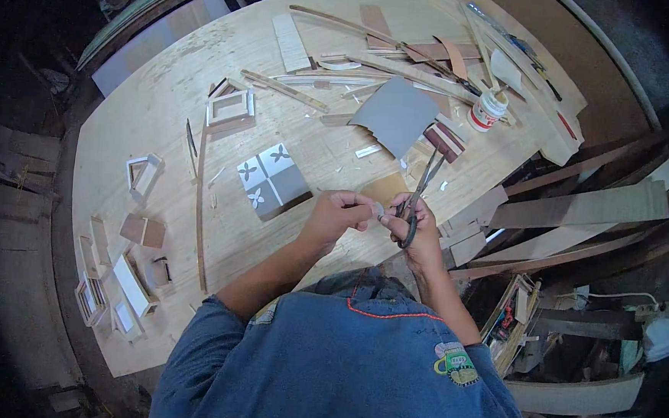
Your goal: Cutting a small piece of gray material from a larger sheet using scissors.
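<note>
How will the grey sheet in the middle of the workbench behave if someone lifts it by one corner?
The grey sheet looks thin and lies almost flat over wood strips, so it is probably light and would likely bend or droop. One corner already seems slightly curled, which suggests flexibility. It may slide easily on the smooth wooden workbench.

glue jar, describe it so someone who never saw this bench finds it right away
Start at the grey sheet lying mid-bench on the plywood bench. Just to its right stands the glue jar, among long wood strips. It is the only small white round pot there, with a red band on it.
</note>
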A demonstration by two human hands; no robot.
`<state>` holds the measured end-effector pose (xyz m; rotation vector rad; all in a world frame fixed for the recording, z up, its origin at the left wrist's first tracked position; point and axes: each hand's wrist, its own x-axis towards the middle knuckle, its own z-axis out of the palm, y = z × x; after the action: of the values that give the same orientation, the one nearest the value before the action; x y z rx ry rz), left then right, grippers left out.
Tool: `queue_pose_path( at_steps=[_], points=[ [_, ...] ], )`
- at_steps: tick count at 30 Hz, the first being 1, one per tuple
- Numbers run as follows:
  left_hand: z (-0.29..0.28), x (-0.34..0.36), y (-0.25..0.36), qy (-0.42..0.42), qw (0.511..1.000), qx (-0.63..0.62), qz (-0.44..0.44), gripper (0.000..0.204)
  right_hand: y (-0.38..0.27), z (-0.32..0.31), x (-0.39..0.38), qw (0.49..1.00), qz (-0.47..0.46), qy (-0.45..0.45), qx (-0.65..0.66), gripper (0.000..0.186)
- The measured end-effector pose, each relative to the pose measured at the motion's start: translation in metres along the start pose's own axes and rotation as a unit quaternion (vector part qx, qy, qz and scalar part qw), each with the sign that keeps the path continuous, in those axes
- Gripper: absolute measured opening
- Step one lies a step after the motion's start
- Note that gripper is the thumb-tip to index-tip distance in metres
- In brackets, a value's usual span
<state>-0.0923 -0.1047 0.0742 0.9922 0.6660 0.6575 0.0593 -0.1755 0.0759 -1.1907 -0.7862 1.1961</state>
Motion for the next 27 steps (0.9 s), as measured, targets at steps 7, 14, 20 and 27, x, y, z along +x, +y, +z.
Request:
queue_pose_path(
  at_steps=[7,14,20,27],
  points=[
    [0.002,-0.001,-0.005,0.016,1.000,-0.020,0.003,0.022,0.002,0.002,0.001,0.999,-0.002,0.014,0.036,0.028],
    [0.002,0.003,-0.012,0.026,0.999,0.003,0.036,0.020,0.000,0.004,0.002,1.000,-0.018,0.018,-0.017,0.026],
    [-0.003,0.003,-0.006,0.025,0.999,-0.018,0.027,0.017,-0.003,-0.003,-0.005,0.995,0.054,-0.046,-0.071,0.017],
    [-0.007,0.005,-0.004,0.018,0.999,-0.011,0.040,0.013,0.004,-0.015,-0.009,0.936,-0.029,-0.147,-0.317,0.033]
  ],
)
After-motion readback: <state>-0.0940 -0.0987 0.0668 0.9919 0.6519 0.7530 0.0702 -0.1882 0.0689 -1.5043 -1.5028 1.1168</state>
